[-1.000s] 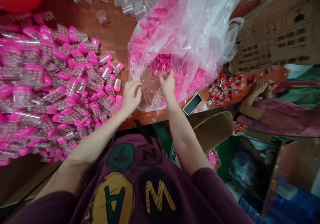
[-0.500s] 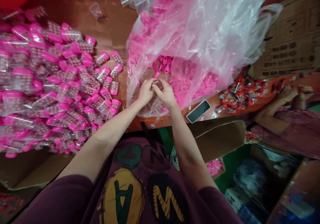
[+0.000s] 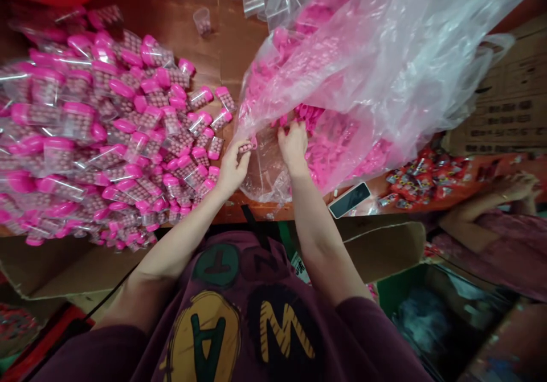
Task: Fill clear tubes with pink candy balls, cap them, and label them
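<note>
With everything spread on one brown tabletop (image 3: 222,46), layout goes: clear plastic bag (image 3: 410,57) from centre to far right, loaded with pink parts; heap of filled jars (image 3: 128,143) all along the left side, most showing pink tops. Red packets (image 3: 427,174) lie on the right beyond the bag's near corner.

Hands: left hand (image 3: 234,168) sits between the heap and the bag, over the bag's left edge. Right hand (image 3: 294,146) is to the right of it, reaching farther in at the bag mouth, well clear of the left. Phone (image 3: 349,200) lies near side, right of the right forearm, untouched.

Key relation: loose pink caps (image 3: 311,114) show at the bag mouth, just past the right fingertips, far side and slightly right. Right hand is clearly the nearer one; left is well apart from them. Right fingers are curled toward the caps, back of hand to camera; can't tell how wide the gap is or whether a piece is pinched.

Left grip: thumb and fingers closed on one small jar (image 3: 245,148), pink beads inside. Its long axis runs roughly left to right, tipped slightly far at the right. Pink ring (image 3: 254,142) at that right end, facing the bag mouth.
</note>
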Demonstrator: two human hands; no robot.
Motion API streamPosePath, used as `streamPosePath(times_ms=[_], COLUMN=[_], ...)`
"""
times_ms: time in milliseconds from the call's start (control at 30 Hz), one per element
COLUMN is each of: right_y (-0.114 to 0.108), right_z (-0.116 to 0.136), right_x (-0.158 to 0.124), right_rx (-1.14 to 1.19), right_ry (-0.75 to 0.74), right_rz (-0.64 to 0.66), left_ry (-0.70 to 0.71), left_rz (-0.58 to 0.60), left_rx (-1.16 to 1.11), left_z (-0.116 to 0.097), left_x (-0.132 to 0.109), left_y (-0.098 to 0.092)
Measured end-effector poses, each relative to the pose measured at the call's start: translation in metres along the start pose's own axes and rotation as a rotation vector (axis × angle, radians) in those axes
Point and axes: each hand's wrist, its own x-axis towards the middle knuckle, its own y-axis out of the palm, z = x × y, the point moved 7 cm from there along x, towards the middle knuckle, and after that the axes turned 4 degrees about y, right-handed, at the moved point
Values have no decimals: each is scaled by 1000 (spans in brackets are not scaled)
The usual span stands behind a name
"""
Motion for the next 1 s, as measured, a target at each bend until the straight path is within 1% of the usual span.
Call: streamPosePath(times_ms=[67,167,233,267,333,400,467,567,600,667,733,800,833,933,1000], right_y=[8,29,38,39,36,33,36,44,44,36,20,-5,-20,-60,-77], right_z=[-10,-33,-46,-49,-50,-44,-37,-30,-28,-23,-4,30,50,102,128], right_x=[-25,-65,-86,-92,-99,-98,-92,-83,-82,-87,-99,-118,-129,-160,-175], right_rx=[85,272,322,325,311,282,227,195,228,370,574,746,790,778,705], right_ry=[-4,80,129,127,77,6,-42,-25,-2,36,-9,-145,-220,-370,-452], right_rz=[75,234,266,242,147,43,-15,-49,-63,-87,-40,66,109,169,163], left_ry=[-22,-84,-121,-138,-163,-176,-194,-266,-302,-372,-427,-465,-479,-483,-446], left_rz=[9,35,61,75,107,135,153,161,166,181,204,211,206,177,161], left_rx=[-48,-130,-191,-221,-265,-303,-349,-434,-469,-551,-634,-688,-706,-750,-771], left_z=[3,9,10,8,2,-8,-17,-24,-25,-27,-31,-36,-39,-50,-60], left_x=[0,-8,-16,-21,-29,-35,-39,-43,-44,-47,-48,-48,-48,-47,-46], left_y=[-2,-6,-14,-19,-30,-41,-50,-58,-60,-63,-66,-71,-73,-79,-84])
